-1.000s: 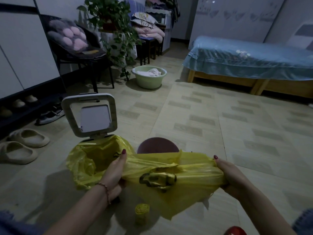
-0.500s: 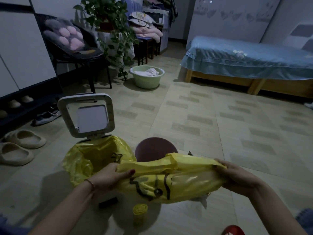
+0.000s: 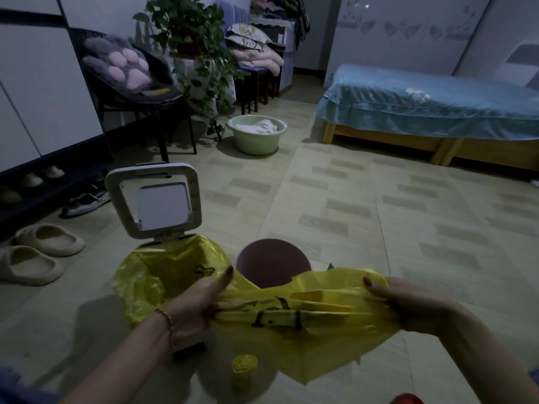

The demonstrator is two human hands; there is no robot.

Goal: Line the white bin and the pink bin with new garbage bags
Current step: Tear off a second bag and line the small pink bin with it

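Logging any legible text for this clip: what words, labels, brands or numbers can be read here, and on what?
None can be read.
Held garbage bag: black printed marks, creased and blurred, unreadable.
Bag in the white bin: small black mark, unreadable.
Pillow at the back: cartoon print, no legible words.

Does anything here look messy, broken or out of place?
Nothing looks spilled or broken. The white bin has its lid up and a yellow liner draped loosely over its rim. Both the left hand and the right hand stretch a second yellow bag above the unlined pink bin.
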